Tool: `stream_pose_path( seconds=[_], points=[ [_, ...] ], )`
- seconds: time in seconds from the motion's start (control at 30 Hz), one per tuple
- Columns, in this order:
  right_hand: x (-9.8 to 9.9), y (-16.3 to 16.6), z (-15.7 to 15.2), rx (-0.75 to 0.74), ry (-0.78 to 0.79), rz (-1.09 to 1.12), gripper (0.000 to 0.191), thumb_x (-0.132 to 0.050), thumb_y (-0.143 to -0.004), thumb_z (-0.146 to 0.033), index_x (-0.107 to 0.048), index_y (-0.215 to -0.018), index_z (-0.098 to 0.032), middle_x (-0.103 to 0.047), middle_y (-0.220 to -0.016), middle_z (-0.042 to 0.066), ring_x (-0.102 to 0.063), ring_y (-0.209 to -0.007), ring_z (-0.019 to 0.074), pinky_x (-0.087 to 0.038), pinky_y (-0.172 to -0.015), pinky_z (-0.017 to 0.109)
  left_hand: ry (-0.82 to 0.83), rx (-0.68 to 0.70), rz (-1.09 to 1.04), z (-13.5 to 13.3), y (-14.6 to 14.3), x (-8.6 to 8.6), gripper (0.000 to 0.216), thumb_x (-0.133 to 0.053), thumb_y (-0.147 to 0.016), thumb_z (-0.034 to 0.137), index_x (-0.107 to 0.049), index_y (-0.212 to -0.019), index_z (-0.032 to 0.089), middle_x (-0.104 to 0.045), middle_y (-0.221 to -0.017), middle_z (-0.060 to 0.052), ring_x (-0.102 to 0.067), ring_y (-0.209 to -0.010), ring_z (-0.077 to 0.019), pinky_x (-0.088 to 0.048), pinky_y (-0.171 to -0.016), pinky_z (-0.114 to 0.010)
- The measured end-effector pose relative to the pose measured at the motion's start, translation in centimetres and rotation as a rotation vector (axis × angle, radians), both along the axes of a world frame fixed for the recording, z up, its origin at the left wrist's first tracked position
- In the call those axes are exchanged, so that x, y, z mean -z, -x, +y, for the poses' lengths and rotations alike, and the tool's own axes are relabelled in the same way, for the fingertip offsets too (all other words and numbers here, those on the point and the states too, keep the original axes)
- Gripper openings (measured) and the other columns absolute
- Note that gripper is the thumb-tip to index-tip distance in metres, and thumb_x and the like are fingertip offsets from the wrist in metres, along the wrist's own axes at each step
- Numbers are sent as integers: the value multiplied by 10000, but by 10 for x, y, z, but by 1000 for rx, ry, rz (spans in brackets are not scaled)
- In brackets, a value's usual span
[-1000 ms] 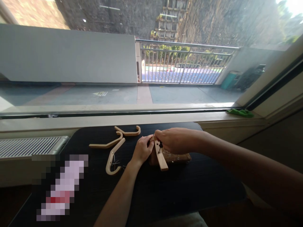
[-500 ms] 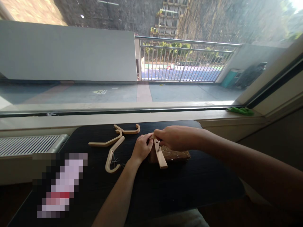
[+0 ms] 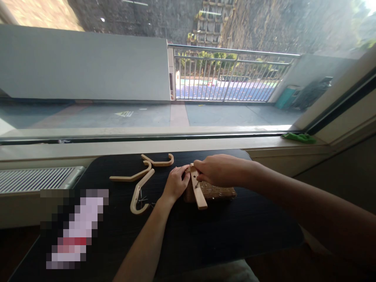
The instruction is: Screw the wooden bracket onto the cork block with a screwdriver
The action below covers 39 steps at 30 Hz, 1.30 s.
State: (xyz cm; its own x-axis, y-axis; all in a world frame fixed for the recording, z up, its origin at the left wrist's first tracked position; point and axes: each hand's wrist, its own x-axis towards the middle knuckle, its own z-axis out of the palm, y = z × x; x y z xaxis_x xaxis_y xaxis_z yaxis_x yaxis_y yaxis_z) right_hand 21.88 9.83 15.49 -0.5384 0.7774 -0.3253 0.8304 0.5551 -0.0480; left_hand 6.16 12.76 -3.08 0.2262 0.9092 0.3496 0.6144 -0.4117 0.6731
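My left hand (image 3: 175, 184) is curled against the left side of a woven brown basket (image 3: 217, 192) on the dark table (image 3: 205, 235). A light wooden strip (image 3: 197, 190) leans over the basket's near left edge. My right hand (image 3: 216, 170) is closed over the strip's upper end, and whatever its fingers pinch there is hidden. Three curved wooden pieces lie to the left: one long hook (image 3: 140, 194), a flatter one (image 3: 131, 177) and a small one (image 3: 158, 161). A few dark screws (image 3: 143, 200) lie by the long hook.
A blurred-out object (image 3: 75, 229) lies at the table's near left. A radiator grille (image 3: 35, 180) sits left of the table under the window sill (image 3: 117, 149). A green cloth (image 3: 298, 137) rests on the sill at right.
My right hand has shifted slightly over the strip's top, covering the small dark thing seen by its fingers a second ago. The view has dipped a little; the loose pieces stay put.
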Motion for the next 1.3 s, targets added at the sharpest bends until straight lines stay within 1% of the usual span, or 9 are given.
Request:
stream_pose_path(
  seconds=[0.23,0.33,0.5,0.63,0.73,0.83,0.9,1.1,1.3],
  points=[
    [-3,4,0,-53,-5,-17,225,-522,-919,-267,-600,-1107,-173,-731,-874,161,-692,-731,311,-380,-521,354,-6,-1,5,0,0,-1,279,-493,-912,212,-674,-1123,193,-748,-1092,-90,-676,-1056,-252,-454,-1069,-463],
    [-2,3,0,-46,16,14,261,-535,-871,-214,-569,-1126,-171,-727,-832,145,-683,-684,295,-353,-479,347,-1,1,8,-1,-1,-1,282,-487,-918,219,-674,-1129,201,-752,-1078,-83,-681,-1045,-252,-447,-1074,-471],
    [2,-3,1,-29,59,93,224,-491,-884,-157,-558,-1090,-212,-719,-810,109,-659,-651,251,-363,-478,348,1,-13,7,-1,-1,-2,271,-499,-913,216,-672,-1121,194,-747,-1091,-89,-673,-1056,-253,-448,-1071,-462],
    [-1,-4,0,-47,61,112,252,-493,-864,-67,-582,-1025,-240,-719,-891,105,-661,-712,232,-411,-547,346,10,-9,6,-2,-1,-4,251,-502,-909,200,-677,-1088,196,-749,-1046,-85,-672,-1036,-248,-468,-1045,-447],
    [-6,-2,-1,-85,61,138,300,-484,-852,-1,-608,-962,-251,-711,-1006,105,-667,-838,228,-459,-670,344,21,-6,14,-3,-1,-6,241,-497,-909,193,-681,-1064,198,-748,-998,-84,-669,-1022,-248,-480,-1022,-439],
    [-9,1,-1,-89,101,149,279,-498,-866,-17,-623,-934,-257,-704,-1056,100,-655,-944,242,-473,-783,358,20,-9,19,-3,-1,-6,244,-493,-907,188,-679,-1064,198,-745,-978,-82,-668,-1002,-244,-481,-1017,-434],
    [-7,1,0,-59,131,150,265,-505,-875,-39,-626,-952,-261,-703,-1068,98,-650,-959,247,-473,-805,363,14,-10,17,-3,-1,-5,244,-497,-905,189,-677,-1068,204,-744,-973,-75,-669,-991,-238,-482,-1015,-425],
    [4,-6,4,-30,113,116,219,-503,-901,-122,-596,-1065,-236,-706,-986,122,-660,-814,258,-451,-639,356,10,-12,13,-3,-2,-5,256,-498,-909,198,-678,-1091,199,-751,-1026,-77,-677,-999,-236,-469,-1040,-430],
    [6,-8,4,-40,76,98,171,-512,-897,-143,-579,-1020,-241,-704,-910,117,-664,-772,264,-415,-584,345,26,-13,5,-2,-2,-3,272,-499,-900,191,-670,-1111,175,-747,-1076,-98,-669,-1046,-252,-448,-1066,-461]
  ],
)
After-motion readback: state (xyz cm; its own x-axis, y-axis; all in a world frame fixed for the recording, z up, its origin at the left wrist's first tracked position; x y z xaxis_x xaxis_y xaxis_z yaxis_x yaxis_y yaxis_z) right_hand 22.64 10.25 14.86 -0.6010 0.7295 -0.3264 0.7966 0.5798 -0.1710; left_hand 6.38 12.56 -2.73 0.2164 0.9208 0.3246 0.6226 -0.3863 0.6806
